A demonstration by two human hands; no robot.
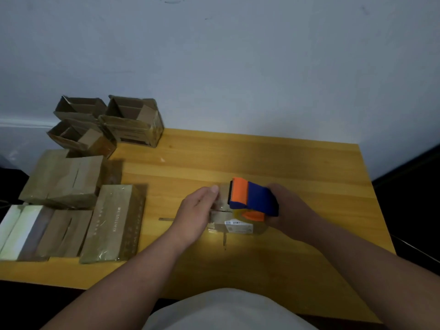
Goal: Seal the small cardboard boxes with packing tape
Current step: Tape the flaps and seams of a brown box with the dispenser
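Note:
A small cardboard box (234, 226) with a white label on its near side stands on the wooden table (297, 167), mid-right. My left hand (197, 210) holds the box at its left side, thumb lying along the top. My right hand (288, 206) grips a blue and orange tape dispenser (250, 198) that rests on the box's top, its orange front end near the far edge. A roll of clear tape shows under the dispenser. Most of the box's top is hidden by hands and dispenser.
Several flat, closed boxes (112, 222) lie in a group on the table's left part. Three open boxes (133, 120) with raised flaps stand at the back left corner. A grey wall rises behind the table. The table's right edge drops to a dark floor.

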